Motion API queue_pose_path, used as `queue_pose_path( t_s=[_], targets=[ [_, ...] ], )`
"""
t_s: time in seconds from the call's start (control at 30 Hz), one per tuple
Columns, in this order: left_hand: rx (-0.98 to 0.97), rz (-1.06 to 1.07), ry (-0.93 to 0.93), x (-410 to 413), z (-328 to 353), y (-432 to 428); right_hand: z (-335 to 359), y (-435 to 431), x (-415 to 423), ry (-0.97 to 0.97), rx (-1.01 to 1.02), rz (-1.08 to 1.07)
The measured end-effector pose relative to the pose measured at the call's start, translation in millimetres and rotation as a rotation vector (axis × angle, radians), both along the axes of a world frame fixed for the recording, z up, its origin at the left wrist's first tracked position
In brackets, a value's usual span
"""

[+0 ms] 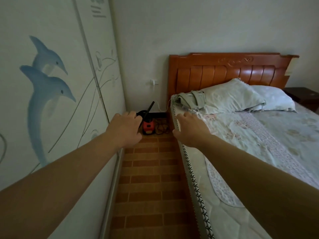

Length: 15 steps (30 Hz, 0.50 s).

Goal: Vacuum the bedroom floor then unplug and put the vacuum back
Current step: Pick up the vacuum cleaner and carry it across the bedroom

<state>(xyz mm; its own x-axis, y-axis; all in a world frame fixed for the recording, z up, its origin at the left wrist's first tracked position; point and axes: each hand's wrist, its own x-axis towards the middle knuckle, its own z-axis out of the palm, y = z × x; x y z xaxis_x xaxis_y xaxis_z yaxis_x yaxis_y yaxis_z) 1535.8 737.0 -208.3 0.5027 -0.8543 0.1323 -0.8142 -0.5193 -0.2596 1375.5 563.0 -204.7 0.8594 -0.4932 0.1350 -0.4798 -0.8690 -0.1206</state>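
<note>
- The small red vacuum [148, 128] sits on the brick floor [148, 178]. It is at the far end of the thin strip between the wardrobe [51, 100] and the bed [241, 135].
- Its black tube [149, 108] sticks up and leans to the right.
- A black cord [161, 128] lies in a heap just right of the vacuum.
- Both arms reach out forward. The left hand [124, 129] and the right hand [190, 131] hold nothing. The fingers look loose and a bit bent.
- The vacuum lies far ahead, between the two hands. The left hand looks nearer to it, so I think it would get to the tube first.
</note>
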Motion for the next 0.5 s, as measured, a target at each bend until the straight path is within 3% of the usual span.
queue_pose_path(
  t_s=[0.5],
  targets=[
    [-0.004,0.076,0.083,154.5,-29.6,-133.6,-25.1,-138.7,161.5,0.045,0.037,0.049]
  ],
)
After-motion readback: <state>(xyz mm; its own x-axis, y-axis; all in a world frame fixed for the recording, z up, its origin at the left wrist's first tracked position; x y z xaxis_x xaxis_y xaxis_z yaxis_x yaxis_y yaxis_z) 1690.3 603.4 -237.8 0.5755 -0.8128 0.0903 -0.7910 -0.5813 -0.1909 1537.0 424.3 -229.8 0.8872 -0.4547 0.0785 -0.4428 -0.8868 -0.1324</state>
